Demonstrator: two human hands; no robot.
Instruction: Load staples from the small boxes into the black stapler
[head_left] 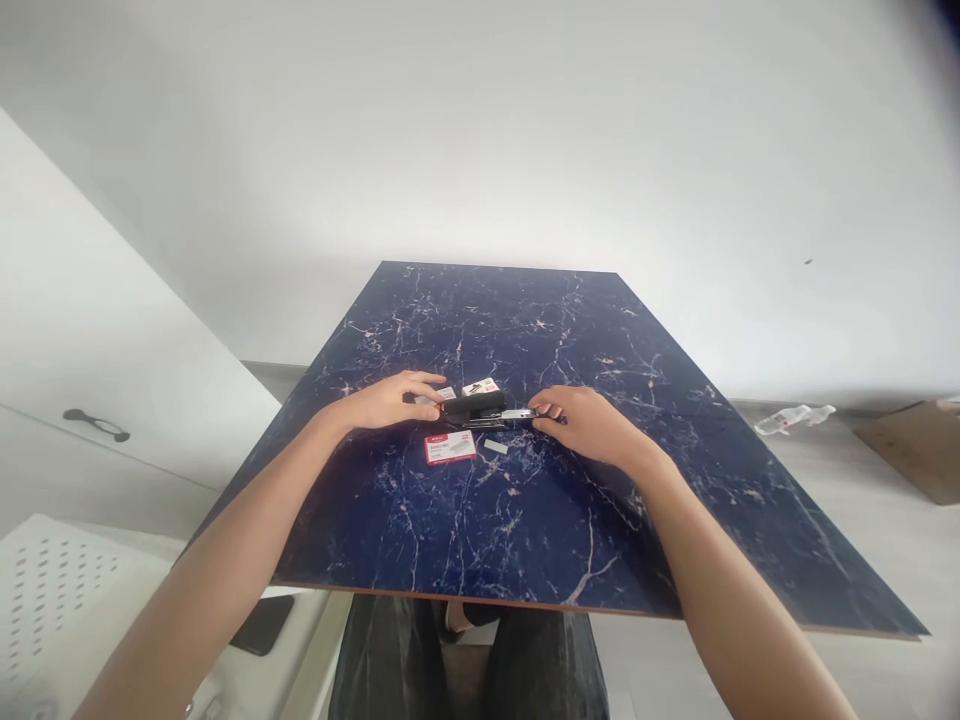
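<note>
Forearms (255, 500) over blue counter (525, 330); L hand (382, 402) & R hand (583, 418) grip opp. ends of blk stapler (474, 403), red/wht box (450, 447) nr.

Soft, even brightness washes over the pale wall (495, 130), strongest around the middle and dulling to grey at upper left, its source hard to tell! A faint shadow falls beside the right forearm (690, 540) on the dark worktop (480, 545), while the black stapler (476, 403) loses detail. Fine print on the red-edged box (450, 447) smears, and darkness bites the top right corner.
</note>
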